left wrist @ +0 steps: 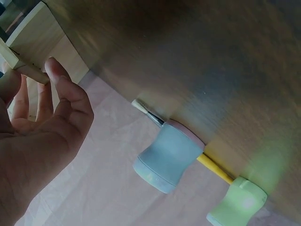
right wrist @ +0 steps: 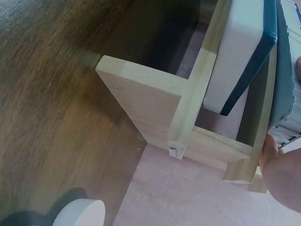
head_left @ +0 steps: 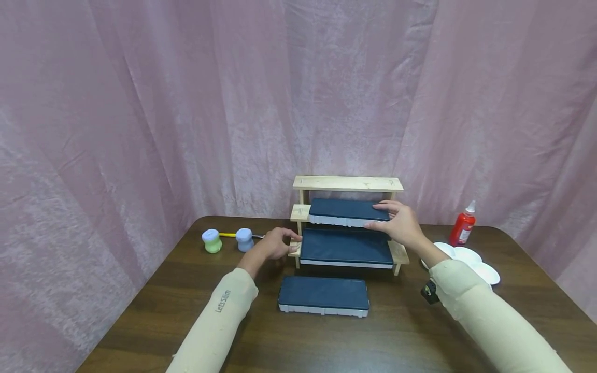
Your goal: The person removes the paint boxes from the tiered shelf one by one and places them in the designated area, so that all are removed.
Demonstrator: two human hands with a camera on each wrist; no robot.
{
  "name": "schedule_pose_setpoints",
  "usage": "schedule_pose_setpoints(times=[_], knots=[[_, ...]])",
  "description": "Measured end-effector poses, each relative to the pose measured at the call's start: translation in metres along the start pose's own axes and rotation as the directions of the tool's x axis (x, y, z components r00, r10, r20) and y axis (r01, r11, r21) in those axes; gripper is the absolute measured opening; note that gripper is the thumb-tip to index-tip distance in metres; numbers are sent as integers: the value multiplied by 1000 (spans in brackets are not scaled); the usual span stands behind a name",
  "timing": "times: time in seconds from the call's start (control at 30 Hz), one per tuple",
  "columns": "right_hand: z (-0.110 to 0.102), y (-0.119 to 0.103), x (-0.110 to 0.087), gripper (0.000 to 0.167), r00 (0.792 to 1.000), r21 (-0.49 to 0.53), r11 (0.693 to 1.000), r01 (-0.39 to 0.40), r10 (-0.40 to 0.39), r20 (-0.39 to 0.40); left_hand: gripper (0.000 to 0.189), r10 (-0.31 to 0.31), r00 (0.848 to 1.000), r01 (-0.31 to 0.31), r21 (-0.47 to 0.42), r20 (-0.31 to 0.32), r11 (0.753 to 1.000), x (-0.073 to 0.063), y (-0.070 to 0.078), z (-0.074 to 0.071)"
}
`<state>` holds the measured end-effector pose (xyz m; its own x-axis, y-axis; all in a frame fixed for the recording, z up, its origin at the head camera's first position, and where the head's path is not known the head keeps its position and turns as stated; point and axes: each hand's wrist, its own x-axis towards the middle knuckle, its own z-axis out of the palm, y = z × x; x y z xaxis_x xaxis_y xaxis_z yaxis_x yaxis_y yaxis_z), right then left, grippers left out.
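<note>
A tiered wooden rack stands at the table's back edge. My left hand pinches the left end of its lowest step, fingers and thumb curled round the wood in the left wrist view. With my right hand I grip the right end of a flat white case with a dark blue lid, thumb at its front and fingers on top. That case is at the middle step; whether it bears fully on the wood cannot be told. A wider similar case lies on the lowest step, and another case on the table in front.
Left of the rack are a green jar and a blue jar, with a yellow-handled brush behind them. A red bottle and a white petal-shaped palette are at the right. A pink curtain hangs behind the table.
</note>
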<state>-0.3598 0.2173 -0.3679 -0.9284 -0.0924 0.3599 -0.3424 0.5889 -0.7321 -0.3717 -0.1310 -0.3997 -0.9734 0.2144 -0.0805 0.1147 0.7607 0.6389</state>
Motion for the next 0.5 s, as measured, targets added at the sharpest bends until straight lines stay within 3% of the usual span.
schedule_pose_setpoints(times=[0.3,0.5], knots=[[-6,1,-8,69,1000,-14,1000,2,-2,4,27,39,999,-38,53,-15,998,1,-2,2],[-10,-1,-15,69,1000,-4,1000,-14,14,5,26,28,1000,-27,54,-14,998,2,-2,1]])
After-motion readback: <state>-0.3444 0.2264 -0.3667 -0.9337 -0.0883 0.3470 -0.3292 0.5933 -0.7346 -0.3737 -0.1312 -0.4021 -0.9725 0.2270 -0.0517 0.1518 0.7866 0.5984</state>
